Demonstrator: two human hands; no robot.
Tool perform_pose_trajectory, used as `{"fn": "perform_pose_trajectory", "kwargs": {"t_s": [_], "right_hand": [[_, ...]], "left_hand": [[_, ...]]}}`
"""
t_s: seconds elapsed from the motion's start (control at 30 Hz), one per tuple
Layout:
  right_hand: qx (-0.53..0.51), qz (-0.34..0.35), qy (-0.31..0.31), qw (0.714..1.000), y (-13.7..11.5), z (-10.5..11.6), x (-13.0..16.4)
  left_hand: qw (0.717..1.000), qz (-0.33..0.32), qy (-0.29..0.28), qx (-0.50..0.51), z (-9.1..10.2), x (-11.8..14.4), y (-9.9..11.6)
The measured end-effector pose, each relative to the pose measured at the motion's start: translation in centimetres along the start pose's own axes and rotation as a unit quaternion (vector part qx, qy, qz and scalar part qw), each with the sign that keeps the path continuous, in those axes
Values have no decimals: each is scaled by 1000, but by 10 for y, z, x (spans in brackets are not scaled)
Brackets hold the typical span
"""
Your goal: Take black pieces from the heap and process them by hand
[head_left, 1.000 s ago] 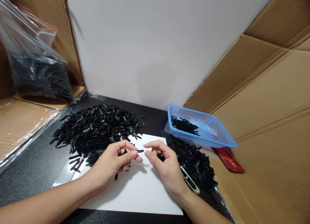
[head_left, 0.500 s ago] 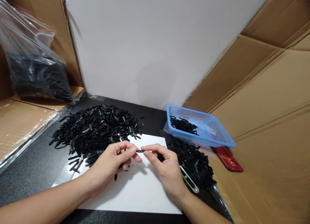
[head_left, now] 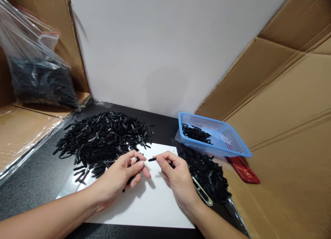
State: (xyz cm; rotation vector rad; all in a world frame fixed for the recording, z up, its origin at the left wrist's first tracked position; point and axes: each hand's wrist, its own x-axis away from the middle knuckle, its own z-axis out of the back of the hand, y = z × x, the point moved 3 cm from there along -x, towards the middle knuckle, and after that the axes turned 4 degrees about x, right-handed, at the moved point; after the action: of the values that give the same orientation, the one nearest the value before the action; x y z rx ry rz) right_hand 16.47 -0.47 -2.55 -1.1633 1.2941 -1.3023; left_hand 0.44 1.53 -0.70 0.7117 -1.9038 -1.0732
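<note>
Strip (head_left: 152, 159): we pinch one black strip between thumb and forefinger of our right hand (head_left: 178, 178), above the white sheet (head_left: 152, 204). Our left hand (head_left: 121, 175) curls loosely just beside it, fingers cupping more strips. Heap (head_left: 103, 137) lies left; blue basket (head_left: 232, 142) right.

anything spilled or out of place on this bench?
Mostly tidy. The blue basket sits tilted, propped on the right pile of black pieces. A few loose black pieces lie strayed off the left heap.
</note>
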Motion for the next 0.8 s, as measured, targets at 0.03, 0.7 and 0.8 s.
{"fn": "perform_pose_trajectory", "kwargs": {"t_s": [0.03,0.7,0.8], "right_hand": [[-17,-9,-4,1000,1,0,0],[-115,-63,-21,991,2,-4,-1],[-152,-76,-36,985,-1,-4,-1]], "left_hand": [[1000,-6,-8,-6,0,0,1],[999,-12,-1,-42,2,-2,1],[998,-13,-7,-67,0,-2,2]]}}
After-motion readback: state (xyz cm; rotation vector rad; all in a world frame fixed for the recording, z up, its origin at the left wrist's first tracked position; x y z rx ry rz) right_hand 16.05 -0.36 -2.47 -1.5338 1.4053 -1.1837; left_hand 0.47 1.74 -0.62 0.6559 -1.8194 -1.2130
